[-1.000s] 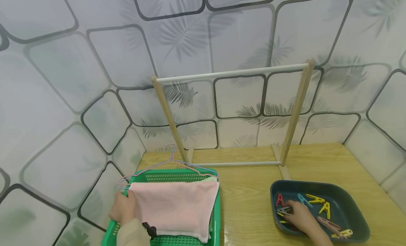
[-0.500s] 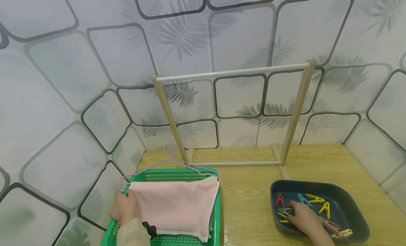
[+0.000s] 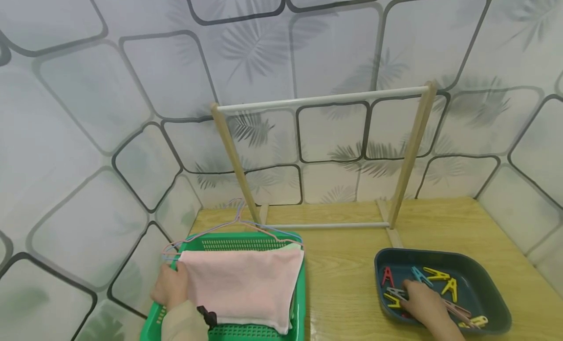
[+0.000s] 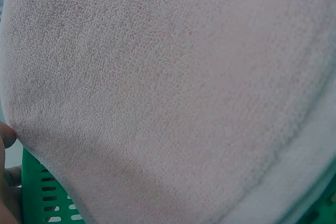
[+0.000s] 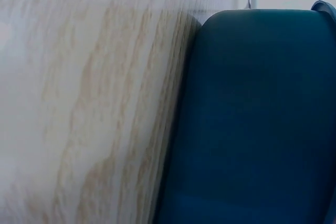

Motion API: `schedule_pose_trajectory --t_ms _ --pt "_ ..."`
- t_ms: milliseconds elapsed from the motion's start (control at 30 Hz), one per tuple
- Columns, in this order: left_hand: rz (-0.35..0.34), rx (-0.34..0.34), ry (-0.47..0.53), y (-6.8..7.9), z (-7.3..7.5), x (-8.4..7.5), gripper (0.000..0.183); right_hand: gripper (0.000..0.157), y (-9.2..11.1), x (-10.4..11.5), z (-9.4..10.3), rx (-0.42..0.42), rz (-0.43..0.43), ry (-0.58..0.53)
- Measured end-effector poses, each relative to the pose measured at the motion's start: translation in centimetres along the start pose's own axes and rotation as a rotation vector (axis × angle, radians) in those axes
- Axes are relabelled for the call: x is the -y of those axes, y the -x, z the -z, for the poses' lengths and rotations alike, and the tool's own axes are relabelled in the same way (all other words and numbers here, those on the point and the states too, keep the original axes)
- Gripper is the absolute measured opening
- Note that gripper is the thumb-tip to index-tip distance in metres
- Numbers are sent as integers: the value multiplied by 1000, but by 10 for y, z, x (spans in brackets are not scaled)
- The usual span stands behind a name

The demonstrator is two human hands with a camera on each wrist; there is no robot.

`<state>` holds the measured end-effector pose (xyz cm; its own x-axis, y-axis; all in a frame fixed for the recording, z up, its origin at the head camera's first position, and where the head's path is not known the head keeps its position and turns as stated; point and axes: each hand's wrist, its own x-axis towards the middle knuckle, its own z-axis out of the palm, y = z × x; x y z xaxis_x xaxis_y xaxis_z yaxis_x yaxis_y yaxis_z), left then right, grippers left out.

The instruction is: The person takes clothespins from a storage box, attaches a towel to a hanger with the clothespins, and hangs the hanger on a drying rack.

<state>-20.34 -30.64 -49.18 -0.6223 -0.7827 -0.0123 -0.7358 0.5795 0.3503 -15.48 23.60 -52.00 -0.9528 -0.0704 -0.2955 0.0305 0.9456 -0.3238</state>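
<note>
At the left of the head view, my left hand (image 3: 170, 286) grips the left rim of a green plastic basket (image 3: 300, 302). Its thumb (image 4: 7, 135) lies against the edge of a folded pink towel (image 3: 246, 282) in the basket. My right hand (image 3: 424, 304) reaches down into a dark blue basin (image 3: 488, 287) on the right. Its fingers are at a grey clothespin (image 3: 396, 293); the fingertips are hidden, so a pinch cannot be made out. Around it lie a red clothespin (image 3: 388, 276), a blue clothespin (image 3: 421, 276), several yellow ones and pinkish ones (image 3: 457, 309).
A wooden rack with a white top bar (image 3: 323, 102) stands at the back of the wood-grain table (image 3: 338, 277). A pink and a blue hanger (image 3: 239, 219) lie over the basket's far end. Patterned walls enclose the back and sides.
My right hand has shifted slightly to the right in the basin. The grey clothespin has turned a little, and more of a yellow clothespin shows beneath it. The left hand stays put.
</note>
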Motion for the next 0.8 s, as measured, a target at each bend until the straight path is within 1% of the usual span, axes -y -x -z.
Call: schedule_pose_trajectory --t_ms 67,133,233,333,433,567,800 --pt "0 7 4 1 2 0 36 24 0 0 0 2 3 3" --pt "0 7 -11 -1 -1 1 37 24 0 0 1 3 4 8" --pt "6 -2 -43 -10 -12 5 39 25 0 1 1 -1 7 30" --pt "6 -18 -47 -18 -24 9 41 26 0 1 1 -17 13 61" --pt "3 -32 -49 -23 -31 12 42 27 -1 1 0 -47 33 92" --pt "-1 -32 -49 -25 -32 13 43 28 -1 1 -2 -87 58 113" --pt "-30 -34 -39 -21 -28 14 45 38 0 0 -1 -137 59 82"
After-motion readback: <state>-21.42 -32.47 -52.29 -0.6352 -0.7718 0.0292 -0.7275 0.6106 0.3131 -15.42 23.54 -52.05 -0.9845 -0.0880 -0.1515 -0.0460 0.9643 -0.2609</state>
